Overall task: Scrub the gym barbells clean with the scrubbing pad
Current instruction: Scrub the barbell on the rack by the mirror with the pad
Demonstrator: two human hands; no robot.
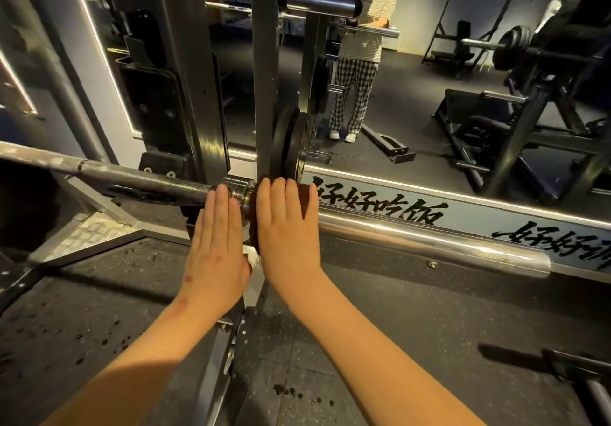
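1. Barbell shaft (99, 174): runs in from the left edge, resting across the rack. Pale, chalky patches show along its left stretch; judged not yet scrubbed there. Closer to the hands it looks darker and more even.

2. Left hand (215, 247): flat, fingers straight and together, laid over the shaft just left of the collar (236, 189). It holds nothing and appears to steady the bar.

3. Scrubbing pad (254, 224): dark brown, wrapped against the inner end of the sleeve beside the collar, mostly hidden under the right hand.

4. Right hand (287, 237): fingers straight, palm pressing the pad onto the bar, not curled round it.

5. Sleeve (429, 243): bright chrome, reaching right to its end cap. It reads as clean, though whether from scrubbing cannot be told.

6. Mirror (429, 95): behind the rack, showing further barbells and machines.

Progress, as a judgement: work stands at the collar junction of one bar, with the marked left shaft and any other bars to be done.
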